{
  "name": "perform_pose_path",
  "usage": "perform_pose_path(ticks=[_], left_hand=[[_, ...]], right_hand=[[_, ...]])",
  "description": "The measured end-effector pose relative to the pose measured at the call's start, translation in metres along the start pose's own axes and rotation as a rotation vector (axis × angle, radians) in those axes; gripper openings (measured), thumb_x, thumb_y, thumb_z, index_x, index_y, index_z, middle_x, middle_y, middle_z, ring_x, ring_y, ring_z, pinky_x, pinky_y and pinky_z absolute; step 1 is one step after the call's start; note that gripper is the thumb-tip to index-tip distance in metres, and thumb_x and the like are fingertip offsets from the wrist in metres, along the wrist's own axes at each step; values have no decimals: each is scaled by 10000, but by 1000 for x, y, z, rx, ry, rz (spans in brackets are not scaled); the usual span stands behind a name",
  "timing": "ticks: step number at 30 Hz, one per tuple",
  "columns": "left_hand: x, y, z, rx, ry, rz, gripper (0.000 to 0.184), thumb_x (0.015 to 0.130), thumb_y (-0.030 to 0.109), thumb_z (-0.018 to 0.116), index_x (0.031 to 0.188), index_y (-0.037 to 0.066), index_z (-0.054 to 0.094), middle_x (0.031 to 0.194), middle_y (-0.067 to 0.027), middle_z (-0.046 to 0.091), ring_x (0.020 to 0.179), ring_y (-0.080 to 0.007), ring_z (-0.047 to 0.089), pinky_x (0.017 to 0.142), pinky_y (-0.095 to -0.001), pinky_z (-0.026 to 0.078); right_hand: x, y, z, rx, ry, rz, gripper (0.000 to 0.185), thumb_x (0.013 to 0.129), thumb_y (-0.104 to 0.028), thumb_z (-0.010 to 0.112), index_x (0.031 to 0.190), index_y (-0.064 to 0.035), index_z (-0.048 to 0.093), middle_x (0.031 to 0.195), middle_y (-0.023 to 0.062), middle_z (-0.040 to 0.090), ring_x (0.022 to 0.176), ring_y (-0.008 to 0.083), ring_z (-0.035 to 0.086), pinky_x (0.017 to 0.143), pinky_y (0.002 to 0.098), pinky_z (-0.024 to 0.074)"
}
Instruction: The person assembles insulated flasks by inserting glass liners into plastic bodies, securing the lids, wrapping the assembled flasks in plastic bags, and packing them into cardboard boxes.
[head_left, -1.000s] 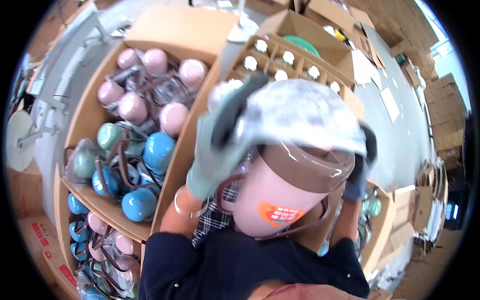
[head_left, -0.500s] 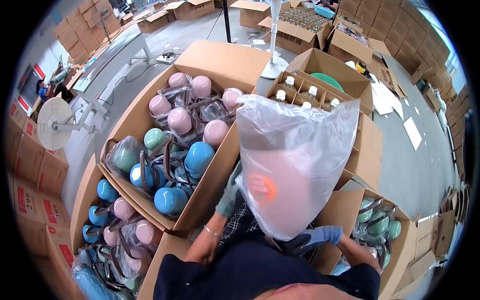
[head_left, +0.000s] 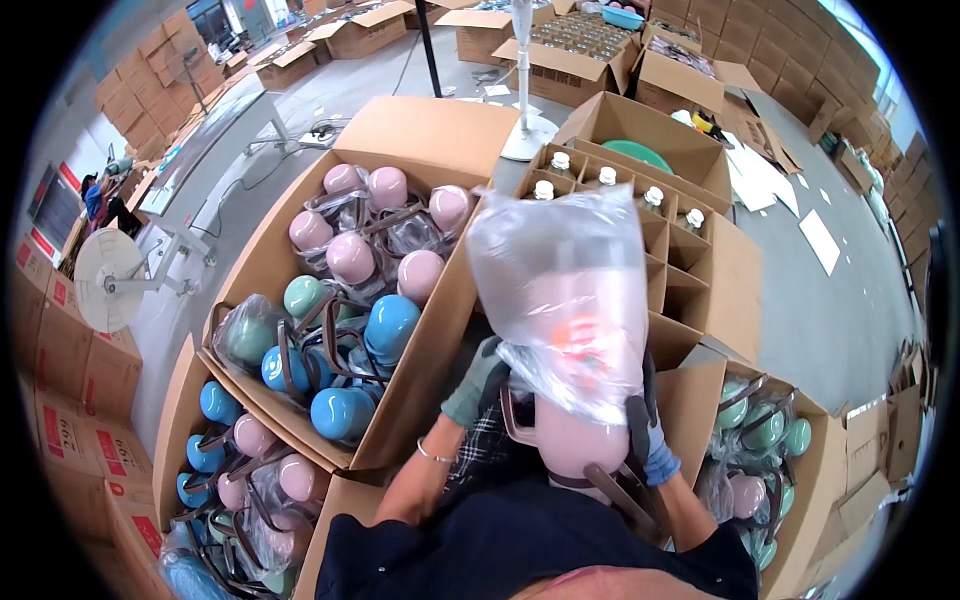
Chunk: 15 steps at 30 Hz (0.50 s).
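In front of me is a glossy pink jug [head_left: 578,440] with a brown handle, its far part inside a clear plastic bag [head_left: 560,250]. A blurred orange-red mark shows through the film. My left hand [head_left: 474,388], in a grey-green glove with dark fingers, is at the bag's left edge, fingers bent around the film. On the other side, my right hand [head_left: 652,435], in a blue and dark glove, presses against the right side of the jug and bag. Its fingers are partly hidden. The jug's near end, by my lap, is uncovered, with a brown strap-like handle [head_left: 620,497] beside it.
A carton [head_left: 400,400] at left holds pink, green and blue jugs, some bagged. Another carton of jugs [head_left: 250,435] stands nearer left, one more [head_left: 820,440] at right. Ahead are a divided box [head_left: 690,255] with white-capped bottles and a white stand [head_left: 525,135].
The bag has slid away from me along the jug, baring its near end and handle. My left hand has come up to the bag; my right hand has moved from underneath to the right side.
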<state>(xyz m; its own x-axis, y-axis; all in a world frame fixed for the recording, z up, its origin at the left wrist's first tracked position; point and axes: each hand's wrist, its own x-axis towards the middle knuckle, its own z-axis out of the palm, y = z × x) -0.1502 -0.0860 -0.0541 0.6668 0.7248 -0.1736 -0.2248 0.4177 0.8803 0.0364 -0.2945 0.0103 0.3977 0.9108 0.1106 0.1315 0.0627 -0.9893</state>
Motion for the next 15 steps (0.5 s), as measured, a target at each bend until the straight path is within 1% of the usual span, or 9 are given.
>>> perform_pose_path(ticks=[2,3,4,6,7,10,11,14,15], left_hand=[[5,41,31,16,33,-79,310,901,151,570,1125,-62,585,1038,-71,641,904,-112,592,813,-262,492],[21,37,23,79,-136,-28,295,905,160,560,1100,-56,608,1027,-64,650,886,-104,594,817,-255,488],[29,38,21,160,-201,44,294,907,159,554,1106,-51,609,1040,-61,649,894,-103,592,820,-257,487],[34,38,18,311,-317,198,294,912,156,540,1117,-43,612,1065,-56,647,910,-101,588,826,-261,485],[24,42,21,344,-330,290,298,917,137,507,1145,-28,605,1066,-49,647,931,-111,583,845,-279,482],[-3,5,7,15,-221,-9,330,942,166,498,1222,1,560,1125,-47,624,989,-122,572,892,-290,472],[-16,-7,15,-308,-132,-105,379,984,199,444,1327,37,448,1251,-73,554,1105,-168,551,976,-322,448],[-48,-28,24,-546,-80,-127,404,987,253,451,1327,36,440,1300,-69,520,1152,-166,522,1019,-328,419],[-51,-31,18,-504,-121,-171,415,988,286,453,1323,41,445,1300,-71,519,1157,-172,519,1021,-343,420]], right_hand=[[-25,10,-8,-108,-40,16,781,905,-264,525,1491,-21,70,1542,146,137,1414,238,140,1143,352,145],[-46,1,-8,-44,-24,152,759,897,-261,517,1483,-9,104,1516,154,205,1397,248,189,1140,352,156],[-71,8,-22,3,-62,255,659,901,-211,492,1453,2,202,1461,156,302,1345,258,290,1115,357,226],[-112,10,-48,26,-196,329,546,888,-207,526,1365,19,386,1375,153,439,1265,264,423,1081,373,306],[-128,3,-52,0,-293,303,528,871,-254,584,1306,24,472,1343,148,479,1236,261,453,1072,385,316],[-169,-5,-36,21,-416,390,535,859,-293,594,1281,18,487,1305,144,486,1212,262,459,1051,384,329],[-176,-7,-27,32,-416,416,538,855,-307,597,1272,16,492,1292,143,489,1205,263,461,1044,384,333],[-181,-9,-16,-2,-348,464,547,843,-346,606,1247,10,507,1254,140,496,1181,265,467,1023,383,346],[-179,-14,-18,-20,-333,465,551,840,-359,609,1239,8,512,1241,138,498,1173,265,469,1016,383,350]])
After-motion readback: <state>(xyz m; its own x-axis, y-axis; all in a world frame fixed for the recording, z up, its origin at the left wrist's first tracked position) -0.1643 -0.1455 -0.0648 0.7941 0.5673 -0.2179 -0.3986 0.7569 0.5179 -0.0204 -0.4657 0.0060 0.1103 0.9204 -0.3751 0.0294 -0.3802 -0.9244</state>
